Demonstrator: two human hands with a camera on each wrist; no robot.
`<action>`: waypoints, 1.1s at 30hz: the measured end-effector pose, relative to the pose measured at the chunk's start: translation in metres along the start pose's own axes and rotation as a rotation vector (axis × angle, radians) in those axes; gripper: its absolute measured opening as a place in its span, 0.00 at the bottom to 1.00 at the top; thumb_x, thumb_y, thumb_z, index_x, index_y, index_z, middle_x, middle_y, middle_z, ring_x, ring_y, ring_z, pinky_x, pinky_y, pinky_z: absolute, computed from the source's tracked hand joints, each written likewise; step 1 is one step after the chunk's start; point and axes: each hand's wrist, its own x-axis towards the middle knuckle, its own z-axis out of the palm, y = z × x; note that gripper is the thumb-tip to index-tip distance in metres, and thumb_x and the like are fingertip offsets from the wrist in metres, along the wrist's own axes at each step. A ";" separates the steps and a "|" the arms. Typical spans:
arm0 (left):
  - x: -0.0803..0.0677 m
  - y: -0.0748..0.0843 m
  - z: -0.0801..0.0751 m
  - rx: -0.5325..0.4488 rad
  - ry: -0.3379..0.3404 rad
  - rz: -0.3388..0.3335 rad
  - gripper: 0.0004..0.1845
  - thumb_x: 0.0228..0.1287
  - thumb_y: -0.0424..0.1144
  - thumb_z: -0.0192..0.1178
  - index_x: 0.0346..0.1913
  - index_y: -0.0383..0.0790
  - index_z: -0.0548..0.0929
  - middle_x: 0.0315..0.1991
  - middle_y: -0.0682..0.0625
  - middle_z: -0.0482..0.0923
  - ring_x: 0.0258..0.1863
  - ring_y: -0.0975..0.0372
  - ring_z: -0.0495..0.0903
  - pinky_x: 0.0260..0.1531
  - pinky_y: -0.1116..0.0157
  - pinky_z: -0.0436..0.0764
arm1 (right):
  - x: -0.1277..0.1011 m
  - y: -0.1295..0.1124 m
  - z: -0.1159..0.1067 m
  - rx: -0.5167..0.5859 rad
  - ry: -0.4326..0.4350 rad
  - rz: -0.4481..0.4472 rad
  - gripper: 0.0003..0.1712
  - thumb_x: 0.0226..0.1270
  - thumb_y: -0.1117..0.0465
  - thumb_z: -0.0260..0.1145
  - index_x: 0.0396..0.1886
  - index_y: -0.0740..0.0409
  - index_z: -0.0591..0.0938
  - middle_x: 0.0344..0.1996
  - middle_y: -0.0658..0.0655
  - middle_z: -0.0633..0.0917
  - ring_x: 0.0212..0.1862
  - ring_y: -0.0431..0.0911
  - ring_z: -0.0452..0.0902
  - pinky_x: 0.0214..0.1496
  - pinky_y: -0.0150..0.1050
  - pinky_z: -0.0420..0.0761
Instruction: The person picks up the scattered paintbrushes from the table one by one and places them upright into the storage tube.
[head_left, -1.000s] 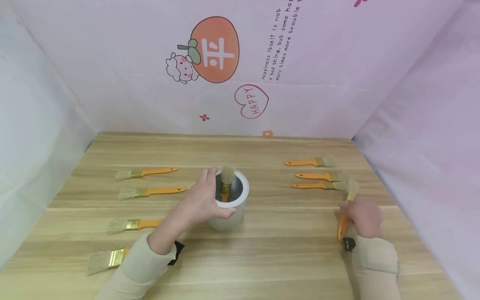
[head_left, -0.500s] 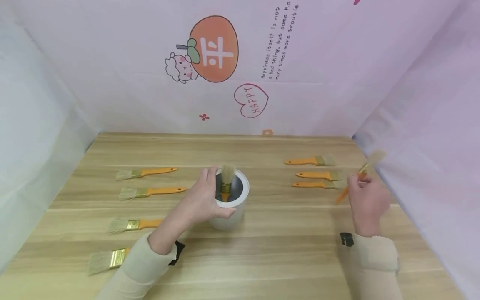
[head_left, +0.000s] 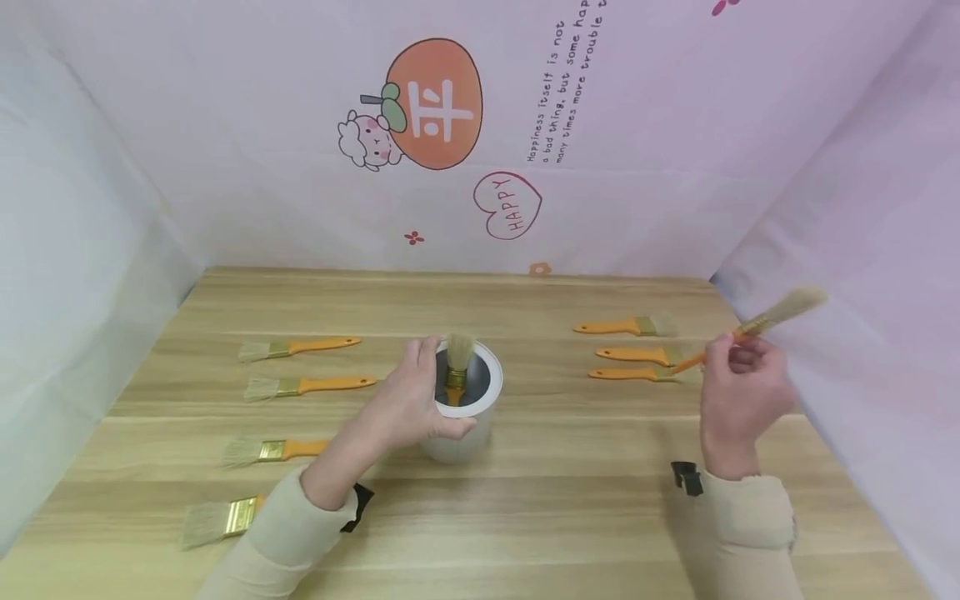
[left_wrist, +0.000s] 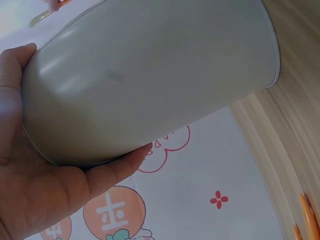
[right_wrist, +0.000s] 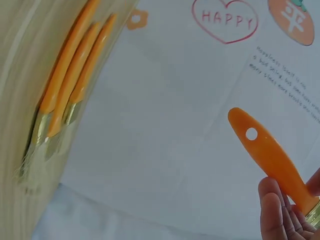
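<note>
A white cylindrical can [head_left: 463,408] stands mid-table with one orange-handled brush [head_left: 456,367] upright in it, bristles up. My left hand [head_left: 408,400] grips the can's left side; the left wrist view shows the can's wall [left_wrist: 150,75] held between thumb and fingers [left_wrist: 120,162]. Above the table at the right, my right hand [head_left: 738,392] holds an orange-handled paintbrush [head_left: 757,327] in the air, bristles pointing up and right. The right wrist view shows its handle [right_wrist: 270,155] sticking out from the fingertips [right_wrist: 272,212].
Three orange-handled brushes [head_left: 637,352] lie side by side at the right, just left of my right hand. Several more brushes [head_left: 303,385] lie spread along the table's left side. Printed fabric walls [head_left: 510,133] close in the back and both sides.
My right hand has lifted its brush off the table and swung it up, bristles now pointing up and right. The left hand and can have stayed put.
</note>
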 end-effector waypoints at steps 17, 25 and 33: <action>0.002 -0.006 0.000 0.017 -0.010 -0.004 0.61 0.39 0.57 0.74 0.71 0.34 0.52 0.58 0.38 0.63 0.43 0.53 0.76 0.42 0.59 0.82 | -0.024 -0.054 0.004 0.374 -0.175 -0.039 0.04 0.59 0.68 0.64 0.29 0.55 0.81 0.19 0.41 0.82 0.18 0.30 0.78 0.23 0.22 0.77; 0.001 -0.003 0.000 0.013 -0.021 0.006 0.61 0.38 0.57 0.74 0.71 0.33 0.52 0.59 0.37 0.62 0.44 0.53 0.75 0.44 0.58 0.81 | -0.047 -0.070 0.014 0.525 -0.367 -0.087 0.09 0.57 0.73 0.63 0.28 0.54 0.80 0.20 0.41 0.84 0.20 0.32 0.81 0.24 0.25 0.80; 0.002 -0.003 -0.001 0.033 -0.001 0.018 0.60 0.38 0.56 0.75 0.71 0.32 0.53 0.59 0.38 0.63 0.44 0.53 0.75 0.43 0.59 0.81 | -0.077 -0.100 0.028 0.725 -0.445 -0.221 0.07 0.56 0.71 0.66 0.23 0.66 0.76 0.25 0.38 0.85 0.25 0.30 0.81 0.27 0.23 0.80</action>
